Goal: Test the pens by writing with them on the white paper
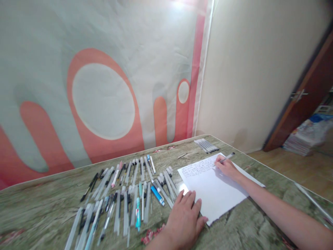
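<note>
My right hand is closed around a pen with a dark end, its tip down at the upper part of a white sheet of paper. Several rows of small handwriting cover the sheet's top left; below them the paper is blank. Flat on the table at the paper's left edge lies my left hand, fingers spread, with nothing in it. Close to its fingertips are a blue pen and many clear-barrelled pens and caps in loose rows.
A neat row of pens lies at the table's far right corner. The table has a wood-patterned cover. Behind it stands a wall with an orange-and-grey hanging. A long thin rod rests at the right edge. A brown door stands farther right.
</note>
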Tool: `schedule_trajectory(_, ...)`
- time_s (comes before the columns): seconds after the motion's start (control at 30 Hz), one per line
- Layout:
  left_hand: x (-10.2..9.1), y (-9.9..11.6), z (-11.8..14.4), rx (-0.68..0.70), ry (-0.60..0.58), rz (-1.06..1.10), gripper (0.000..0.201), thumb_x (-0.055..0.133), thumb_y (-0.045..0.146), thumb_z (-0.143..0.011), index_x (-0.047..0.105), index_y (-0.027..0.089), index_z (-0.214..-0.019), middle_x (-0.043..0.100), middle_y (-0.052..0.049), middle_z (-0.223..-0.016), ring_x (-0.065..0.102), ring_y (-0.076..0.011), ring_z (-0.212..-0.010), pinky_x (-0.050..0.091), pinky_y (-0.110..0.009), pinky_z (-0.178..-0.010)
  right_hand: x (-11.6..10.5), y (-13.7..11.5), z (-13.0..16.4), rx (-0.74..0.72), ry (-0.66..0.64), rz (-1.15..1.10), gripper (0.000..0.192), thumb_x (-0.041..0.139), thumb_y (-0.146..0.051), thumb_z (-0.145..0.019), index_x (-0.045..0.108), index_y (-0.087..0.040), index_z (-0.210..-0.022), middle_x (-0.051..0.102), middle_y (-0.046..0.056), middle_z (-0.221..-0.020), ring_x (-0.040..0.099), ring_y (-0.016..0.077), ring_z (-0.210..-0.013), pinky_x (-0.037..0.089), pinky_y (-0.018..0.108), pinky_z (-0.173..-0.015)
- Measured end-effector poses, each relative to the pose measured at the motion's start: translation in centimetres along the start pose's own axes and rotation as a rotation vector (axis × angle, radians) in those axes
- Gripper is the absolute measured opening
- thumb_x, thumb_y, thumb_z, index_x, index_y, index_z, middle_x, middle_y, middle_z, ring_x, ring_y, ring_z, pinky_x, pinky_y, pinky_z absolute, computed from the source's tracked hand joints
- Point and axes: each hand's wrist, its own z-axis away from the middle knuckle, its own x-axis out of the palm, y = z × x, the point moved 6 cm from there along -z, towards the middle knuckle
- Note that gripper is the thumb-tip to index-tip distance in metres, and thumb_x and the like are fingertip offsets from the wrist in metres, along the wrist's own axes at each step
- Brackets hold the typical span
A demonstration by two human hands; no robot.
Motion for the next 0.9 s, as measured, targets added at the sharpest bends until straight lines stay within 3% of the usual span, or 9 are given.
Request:
schedule_trajectory(0.13, -0.2, 0.1, 0.4, 0.005, 0.017, 0.022, 0.051, 0.025, 0.049, -0.087, 0.044, 0.018, -0.123, 0.042, -0.009, -0.132, 0.032, -0.0223, -0.123, 0.016, -0.042, -0.105, -0.1, -0.4, 0.3, 0.035, 0.005, -0.030, 0.021, 0.048, -0.036, -0.076, 0.047, -0.021, -0.062, 0.045, -0.004, -0.048, 0.040, 0.0105, -0.044, 0.032, 0.023, -0.045)
schedule_trajectory(0.27, -0.4, 0.1, 0.7, 0.020, 0.052, 0.009, 0.052, 0.026, 0.049, -0.086, 0.047, 0.014, -0.118, 0.046, -0.011, -0.128, 0.036, -0.0217, -0.120, 0.017, -0.039, -0.105, 1.2, -3.6, 0.1, -0.061, -0.101, -0.002, 0.027, 0.043, -0.044, -0.080, 0.054, -0.021, -0.072, 0.055, 0.000, -0.058, 0.048, 0.0132, -0.053, 0.038, 0.025, -0.053)
schedule_trajectory(0.43, -0.9, 0.4, 0.9, 0.069, 0.076, -0.023, 0.047, 0.028, 0.047, -0.087, 0.049, 0.015, -0.114, 0.052, -0.010, -0.119, 0.040, -0.0208, -0.116, 0.017, -0.039, -0.104, 7.8, -9.9, 0.7, -0.209, -0.451, -0.018, 0.026, 0.046, -0.044, -0.079, 0.058, -0.021, -0.086, 0.062, 0.001, -0.070, 0.054, 0.0154, -0.062, 0.041, 0.026, -0.057)
schedule_trajectory(0.53, -1.2, 0.4, 1.1, 0.088, 0.083, -0.035, 0.042, 0.029, 0.045, -0.087, 0.052, 0.016, -0.106, 0.055, -0.008, -0.113, 0.042, -0.0193, -0.112, 0.017, -0.037, -0.104, 12.1, -13.4, 1.3, -0.368, -0.514, -0.024, 0.018, 0.052, -0.035, -0.075, 0.057, -0.022, -0.088, 0.062, 0.000, -0.073, 0.055, 0.0154, -0.064, 0.042, 0.026, -0.060)
schedule_trajectory(0.7, -1.2, 0.1, 1.4, 0.094, 0.099, -0.048, 0.037, 0.032, 0.042, -0.087, 0.054, 0.017, -0.102, 0.057, -0.006, -0.109, 0.043, -0.0185, -0.110, 0.017, -0.036, -0.103, 15.9, -15.4, 1.7, -0.481, -0.438, 0.002, 0.011, 0.049, -0.025, -0.075, 0.055, -0.021, -0.084, 0.058, -0.001, -0.069, 0.053, 0.0142, -0.062, 0.041, 0.025, -0.060)
schedule_trajectory(0.9, -1.1, 0.1, 1.4, 0.096, 0.093, -0.041, 0.036, 0.032, 0.041, -0.087, 0.057, 0.018, -0.099, 0.059, -0.006, -0.105, 0.045, -0.0197, -0.108, 0.020, -0.037, -0.101, 16.7, -14.1, 1.7, -0.480, -0.393, 0.043, 0.013, 0.047, -0.026, -0.076, 0.056, -0.022, -0.085, 0.057, 0.000, -0.071, 0.054, 0.0153, -0.066, 0.041, 0.026, -0.063)
